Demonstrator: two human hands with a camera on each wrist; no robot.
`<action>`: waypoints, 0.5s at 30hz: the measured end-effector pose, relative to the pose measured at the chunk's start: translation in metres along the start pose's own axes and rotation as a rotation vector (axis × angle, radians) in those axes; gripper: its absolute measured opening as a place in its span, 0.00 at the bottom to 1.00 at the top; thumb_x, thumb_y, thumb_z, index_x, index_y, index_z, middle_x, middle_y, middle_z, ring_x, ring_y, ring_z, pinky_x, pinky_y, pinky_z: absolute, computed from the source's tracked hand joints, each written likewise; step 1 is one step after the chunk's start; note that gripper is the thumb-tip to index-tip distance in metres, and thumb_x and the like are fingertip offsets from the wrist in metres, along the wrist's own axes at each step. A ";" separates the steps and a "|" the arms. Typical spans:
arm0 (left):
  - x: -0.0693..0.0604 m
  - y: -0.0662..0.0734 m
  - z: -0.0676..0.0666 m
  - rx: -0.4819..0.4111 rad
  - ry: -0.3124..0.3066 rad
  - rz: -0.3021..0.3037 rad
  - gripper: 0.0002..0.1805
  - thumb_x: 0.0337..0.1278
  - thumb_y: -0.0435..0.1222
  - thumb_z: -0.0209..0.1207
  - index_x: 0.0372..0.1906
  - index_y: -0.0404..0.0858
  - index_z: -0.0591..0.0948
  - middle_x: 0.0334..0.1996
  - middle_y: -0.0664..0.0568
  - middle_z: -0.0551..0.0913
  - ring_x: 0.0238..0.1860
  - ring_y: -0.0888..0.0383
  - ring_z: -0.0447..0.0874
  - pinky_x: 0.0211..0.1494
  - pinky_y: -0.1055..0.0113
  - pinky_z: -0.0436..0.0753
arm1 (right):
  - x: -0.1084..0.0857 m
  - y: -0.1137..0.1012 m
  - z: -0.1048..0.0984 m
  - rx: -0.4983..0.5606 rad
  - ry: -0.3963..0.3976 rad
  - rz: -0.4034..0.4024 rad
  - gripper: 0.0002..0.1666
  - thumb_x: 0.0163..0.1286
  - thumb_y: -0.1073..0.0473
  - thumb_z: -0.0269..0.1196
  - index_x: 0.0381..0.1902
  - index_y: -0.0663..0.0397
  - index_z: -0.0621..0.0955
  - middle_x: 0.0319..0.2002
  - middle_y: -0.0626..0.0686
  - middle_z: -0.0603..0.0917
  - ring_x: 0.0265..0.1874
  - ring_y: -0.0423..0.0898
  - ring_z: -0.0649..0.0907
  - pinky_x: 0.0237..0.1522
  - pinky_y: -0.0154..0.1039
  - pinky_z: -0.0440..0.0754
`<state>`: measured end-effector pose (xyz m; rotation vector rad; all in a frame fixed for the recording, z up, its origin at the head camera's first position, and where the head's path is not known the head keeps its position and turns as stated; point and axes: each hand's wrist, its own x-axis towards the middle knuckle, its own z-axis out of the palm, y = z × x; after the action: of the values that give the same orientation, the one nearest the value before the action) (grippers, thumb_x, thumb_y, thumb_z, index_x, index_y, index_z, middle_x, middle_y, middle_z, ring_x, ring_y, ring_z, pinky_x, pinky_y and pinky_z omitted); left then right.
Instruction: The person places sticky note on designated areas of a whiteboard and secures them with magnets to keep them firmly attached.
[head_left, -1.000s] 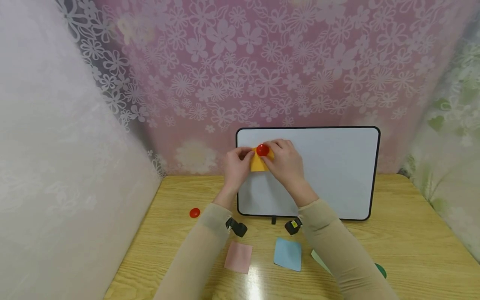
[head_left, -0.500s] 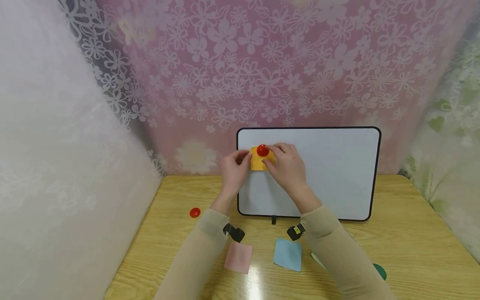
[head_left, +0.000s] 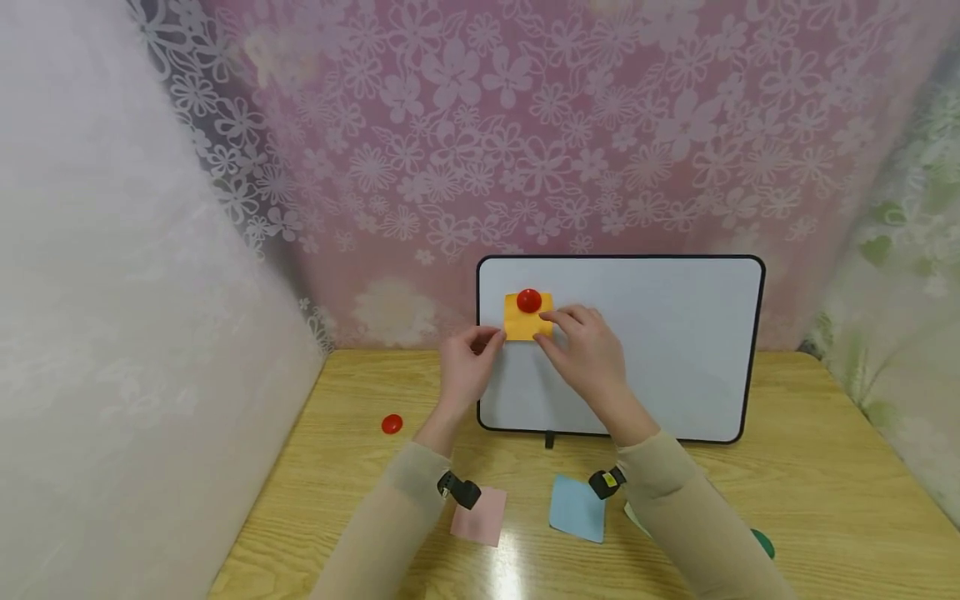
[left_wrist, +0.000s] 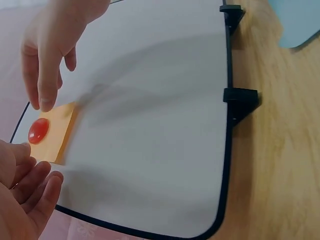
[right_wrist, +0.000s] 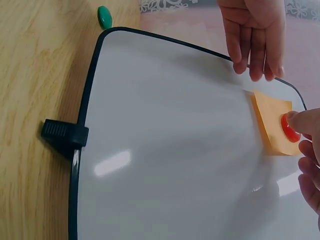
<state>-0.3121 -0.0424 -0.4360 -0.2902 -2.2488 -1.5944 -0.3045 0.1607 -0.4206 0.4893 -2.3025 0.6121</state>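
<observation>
Clinging to the whiteboard (head_left: 675, 354) just right of the head view's centre, orange note (head_left: 522, 327) behind red disc (head_left: 528, 301)! | Left hand (head_left: 464, 364) and right hand (head_left: 592, 354) at its edges, fingers slack, grasping nothing | Probably light, floppy, easily creased; best pinched by lower corners

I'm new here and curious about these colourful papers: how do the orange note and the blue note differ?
The orange note is up against the whiteboard, while the blue note lies on the table. The orange note bears a red disc near its top edge; the blue note has no disc on it. Both are roughly square.
</observation>
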 end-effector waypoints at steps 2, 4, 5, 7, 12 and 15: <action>-0.004 -0.004 0.000 0.003 -0.011 0.003 0.08 0.72 0.37 0.70 0.45 0.36 0.92 0.35 0.52 0.90 0.36 0.57 0.84 0.40 0.65 0.83 | -0.004 0.002 -0.001 0.003 -0.004 -0.003 0.20 0.65 0.54 0.80 0.52 0.56 0.91 0.47 0.57 0.88 0.48 0.56 0.84 0.46 0.51 0.89; -0.009 -0.007 -0.001 0.008 -0.020 -0.002 0.09 0.71 0.38 0.70 0.45 0.36 0.92 0.35 0.51 0.90 0.37 0.57 0.85 0.41 0.64 0.84 | -0.008 0.004 -0.002 0.005 -0.008 -0.011 0.19 0.66 0.54 0.80 0.51 0.55 0.91 0.46 0.56 0.89 0.47 0.56 0.85 0.45 0.50 0.89; -0.012 -0.009 -0.002 0.014 -0.027 -0.007 0.09 0.72 0.38 0.70 0.45 0.36 0.92 0.35 0.52 0.90 0.37 0.57 0.85 0.42 0.64 0.84 | -0.010 0.005 -0.002 0.008 -0.008 -0.016 0.19 0.65 0.54 0.80 0.51 0.55 0.91 0.46 0.55 0.89 0.47 0.55 0.85 0.44 0.50 0.89; -0.017 -0.012 -0.004 0.022 -0.042 -0.013 0.09 0.72 0.39 0.70 0.45 0.37 0.92 0.36 0.52 0.91 0.38 0.57 0.86 0.43 0.63 0.85 | -0.014 0.006 -0.004 0.010 -0.009 -0.025 0.19 0.65 0.54 0.81 0.50 0.54 0.91 0.45 0.54 0.89 0.46 0.55 0.86 0.42 0.50 0.89; -0.030 -0.020 -0.009 0.025 -0.102 -0.013 0.10 0.73 0.41 0.69 0.45 0.39 0.92 0.37 0.53 0.91 0.38 0.58 0.87 0.44 0.63 0.86 | -0.024 0.010 -0.009 0.014 -0.021 -0.027 0.19 0.65 0.52 0.80 0.51 0.54 0.91 0.45 0.53 0.90 0.45 0.54 0.86 0.42 0.50 0.89; -0.037 -0.026 -0.012 0.039 -0.144 -0.001 0.10 0.73 0.41 0.69 0.46 0.39 0.92 0.37 0.54 0.91 0.38 0.59 0.88 0.44 0.64 0.87 | -0.031 0.013 -0.011 0.023 -0.024 -0.025 0.18 0.66 0.52 0.80 0.50 0.54 0.91 0.45 0.53 0.90 0.46 0.54 0.87 0.44 0.51 0.89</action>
<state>-0.2859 -0.0604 -0.4702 -0.4052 -2.3841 -1.5734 -0.2838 0.1828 -0.4397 0.5384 -2.3107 0.6245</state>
